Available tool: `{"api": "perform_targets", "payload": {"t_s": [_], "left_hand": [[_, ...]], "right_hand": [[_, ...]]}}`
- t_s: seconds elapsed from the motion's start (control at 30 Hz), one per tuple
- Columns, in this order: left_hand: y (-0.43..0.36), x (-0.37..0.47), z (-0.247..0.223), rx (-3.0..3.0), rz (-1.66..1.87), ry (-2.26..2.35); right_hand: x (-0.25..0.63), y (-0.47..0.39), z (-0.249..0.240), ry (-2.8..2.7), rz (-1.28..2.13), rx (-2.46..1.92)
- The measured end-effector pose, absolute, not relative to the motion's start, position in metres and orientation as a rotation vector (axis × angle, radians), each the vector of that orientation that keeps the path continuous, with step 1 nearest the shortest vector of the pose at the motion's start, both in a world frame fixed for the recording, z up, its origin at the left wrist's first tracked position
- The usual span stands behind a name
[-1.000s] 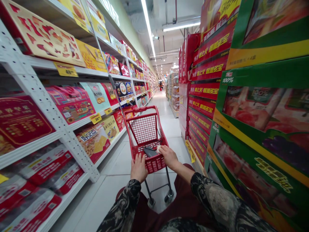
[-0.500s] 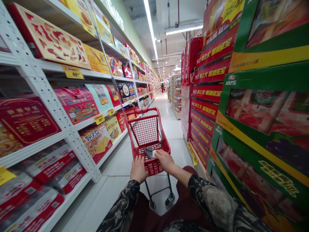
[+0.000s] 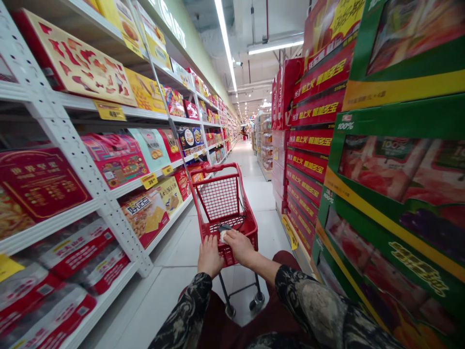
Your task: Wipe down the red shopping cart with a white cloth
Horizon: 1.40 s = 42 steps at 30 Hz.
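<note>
At cart edge (image 3: 227, 257), left hand (image 3: 210, 256), right hand (image 3: 239, 246), long aisle (image 3: 251, 165) ahead

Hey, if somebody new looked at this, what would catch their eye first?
Probably the bright red shopping cart at the centre, with the left hand on its near edge and the right hand beside it, holding a small white item. Next, the tall red cartons and green cartons stacked along the right, facing white shelving full of colourful packages on the left.
</note>
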<state>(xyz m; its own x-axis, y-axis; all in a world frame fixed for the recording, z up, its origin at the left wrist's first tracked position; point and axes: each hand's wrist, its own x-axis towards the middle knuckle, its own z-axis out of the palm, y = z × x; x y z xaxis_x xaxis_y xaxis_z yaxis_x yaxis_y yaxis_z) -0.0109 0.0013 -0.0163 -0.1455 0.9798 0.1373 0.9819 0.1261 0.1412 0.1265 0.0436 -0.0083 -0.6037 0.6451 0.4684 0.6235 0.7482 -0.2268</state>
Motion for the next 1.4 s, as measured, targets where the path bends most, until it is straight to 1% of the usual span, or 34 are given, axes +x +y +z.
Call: {"api": "perform_targets", "payload": {"t_s": [0.13, 0.27, 0.5, 0.77, 1.1, 1.23, 1.4], "left_hand": [[0.005, -0.017, -0.03, -1.983, -0.622, -2.293], [0.006, -0.021, -0.036, -1.954, -0.796, -2.237], [0.008, -0.017, -0.03, -1.902, -0.88, -2.294], [0.014, -0.022, -0.027, -1.886, -1.017, -2.381], [0.025, -0.042, -0.057, -1.946, -1.431, -2.114], [0.025, -0.047, -0.062, -1.962, -1.472, -1.984], [0.02, -0.047, -0.065, -2.026, -1.406, -1.934]], "right_hand": [[0.115, 0.039, -0.009, -2.441, 0.033, -0.894], [0.127, 0.042, -0.014, -2.435, -0.014, -0.886], [0.154, 0.053, -0.025, -2.306, -0.014, -0.976], [0.114, 0.042, -0.027, -2.341, 0.002, -0.889], [0.076, 0.035, -0.019, -2.422, 0.034, -0.777], [0.073, 0.033, -0.018, -2.447, 0.008, -0.754], [0.081, 0.032, -0.021, -2.476, -0.082, -0.706]]}}
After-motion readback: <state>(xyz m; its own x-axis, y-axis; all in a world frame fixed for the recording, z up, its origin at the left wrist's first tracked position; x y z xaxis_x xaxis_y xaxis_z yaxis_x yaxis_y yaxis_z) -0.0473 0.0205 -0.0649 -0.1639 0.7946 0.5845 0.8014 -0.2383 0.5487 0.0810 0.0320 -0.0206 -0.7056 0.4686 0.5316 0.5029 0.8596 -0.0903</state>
